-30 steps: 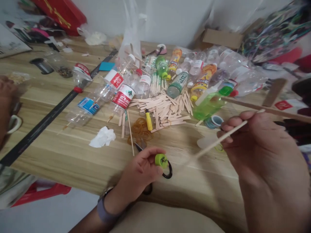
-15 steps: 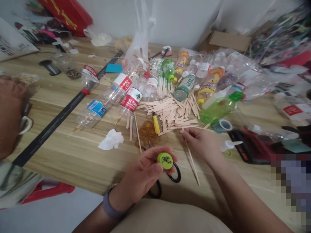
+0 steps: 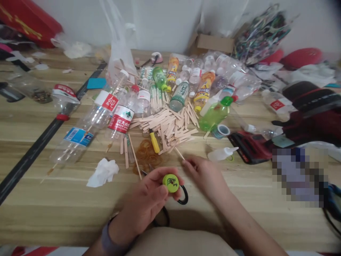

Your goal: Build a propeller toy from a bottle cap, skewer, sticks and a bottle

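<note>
Between the fingertips and thumb of my left hand (image 3: 149, 199) sits a yellow-green bottle cap (image 3: 171, 183), its printed top facing up. My right hand (image 3: 206, 176), to the right of the cap, pinches a thin wooden skewer (image 3: 180, 154); a short end pokes out toward the upper left and the rest is hidden by the hand. Under my left hand lie scissors with black handles (image 3: 183, 195), partly covered. Just beyond are a tangle of rubber bands (image 3: 145, 154), a yellow-handled screwdriver (image 3: 154, 142) and another skewer (image 3: 135, 156).
Flat wooden sticks (image 3: 170, 124) are heaped mid-table, with plastic bottles (image 3: 181, 96) behind. Crumpled tissue (image 3: 103, 172) lies to the left. Rightward are a glue bottle (image 3: 222, 153), a spool (image 3: 221, 131) and a red-black power drill (image 3: 301, 124). A dark strip (image 3: 34, 149) crosses the left side.
The view has swung right, bringing the drill into sight and another person's hand out of it. The skewer's long lower part has gone from sight behind my right hand. My left hand still holds the cap.
</note>
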`<state>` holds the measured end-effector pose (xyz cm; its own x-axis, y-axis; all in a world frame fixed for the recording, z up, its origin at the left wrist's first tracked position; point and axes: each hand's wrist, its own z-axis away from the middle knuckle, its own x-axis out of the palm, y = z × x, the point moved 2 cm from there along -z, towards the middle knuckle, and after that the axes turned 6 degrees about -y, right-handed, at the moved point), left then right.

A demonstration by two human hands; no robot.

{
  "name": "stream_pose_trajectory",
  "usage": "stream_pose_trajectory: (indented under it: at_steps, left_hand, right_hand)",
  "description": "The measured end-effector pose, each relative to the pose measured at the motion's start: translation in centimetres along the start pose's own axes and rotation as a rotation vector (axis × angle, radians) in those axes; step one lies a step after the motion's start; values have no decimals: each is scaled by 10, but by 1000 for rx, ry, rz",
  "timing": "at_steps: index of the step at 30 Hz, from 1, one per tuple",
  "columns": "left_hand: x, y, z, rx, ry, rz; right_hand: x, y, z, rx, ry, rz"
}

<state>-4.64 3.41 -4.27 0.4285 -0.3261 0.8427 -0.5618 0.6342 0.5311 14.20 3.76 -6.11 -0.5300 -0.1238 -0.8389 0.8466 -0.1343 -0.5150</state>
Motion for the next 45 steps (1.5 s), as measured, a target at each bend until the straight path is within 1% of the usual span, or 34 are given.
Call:
stream_pose_trajectory:
  at_steps: [3, 6, 9, 12, 16, 19, 21, 23, 26, 30, 35, 40, 45]
  left_hand:
    - [-4, 1, -2, -35, -3, -15]
    - [-6, 1, -4, -70, 17, -26]
    - [-6, 0, -5, -94, 21, -48]
    - [-6, -3, -5, -89, -9, -88]
    - [-7, -8, -1, -76, -58, -169]
    - [-5, -10, 1, -110, -65, -201]
    - [-5, -12, 2, -126, -45, -223]
    - [-5, -14, 2, -125, -22, -248]
    - [-8, -19, -1, -110, -33, -247]
    - [-8, -21, -3, -109, -53, -231]
    - [-1, -17, -2, -126, -13, -258]
    - [-1, -16, 2, -133, 12, -309]
    - [-2, -18, 4, -128, -1, -351]
  right_hand:
    - [9, 0, 7, -32, 16, -23]
    - [10, -3, 13, -76, 83, -42]
    - [2, -8, 20, -140, 170, -62]
    - [-9, -13, 25, -215, 246, -78]
    - [-19, -16, 27, -311, 303, -95]
    - [-23, -15, 24, -377, 341, -158]
    - [-24, -13, 20, -360, 317, -225]
    - [-25, -10, 15, -280, 234, -310]
    - [-24, -3, 4, -166, 121, -403]
    - [-18, 5, -14, -103, 82, -440]
    - [-6, 14, -29, -78, 8, -440]
    - [0, 19, -25, -76, -6, -423]
    - [-3, 19, -21, -76, 22, -396]
